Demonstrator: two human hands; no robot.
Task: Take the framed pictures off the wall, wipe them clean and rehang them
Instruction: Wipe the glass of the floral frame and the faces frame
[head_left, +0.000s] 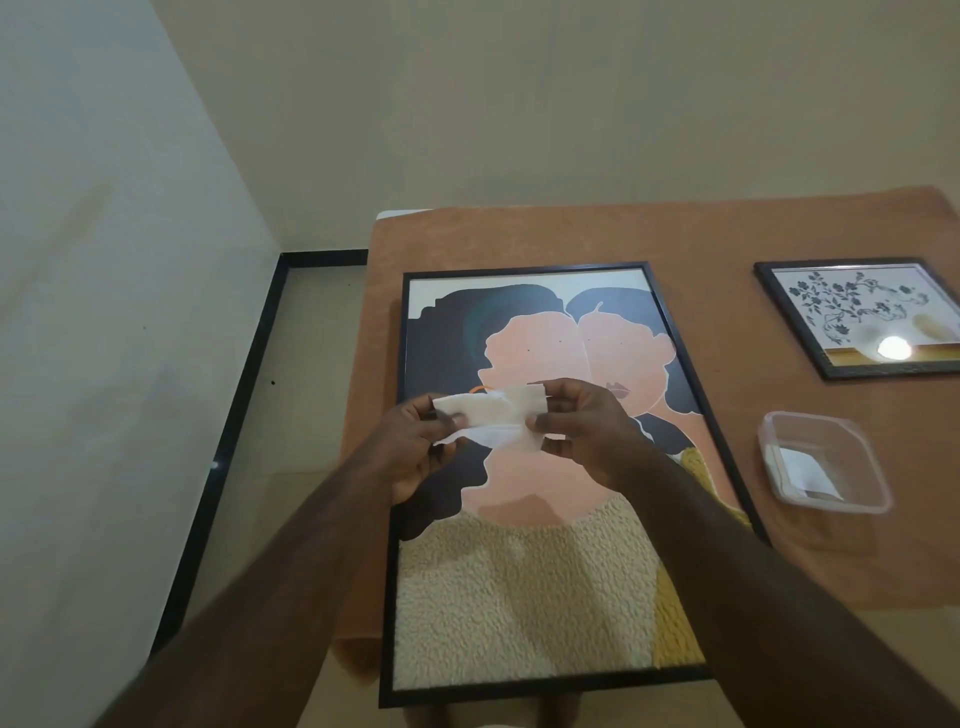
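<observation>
Big picture (545, 519) lies flat on the brown-covered table (545, 234), both hands above it
Left hand (410, 447) and right hand (582, 431) pinch a white wipe (493, 415) between them; small picture (862, 317) and a clear tub (826, 462) lie right

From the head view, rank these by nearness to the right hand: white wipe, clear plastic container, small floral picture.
1. white wipe: pinched in the right hand, shared with the left hand.
2. clear plastic container: on the table, to the right.
3. small floral picture: far right, farther back.
</observation>
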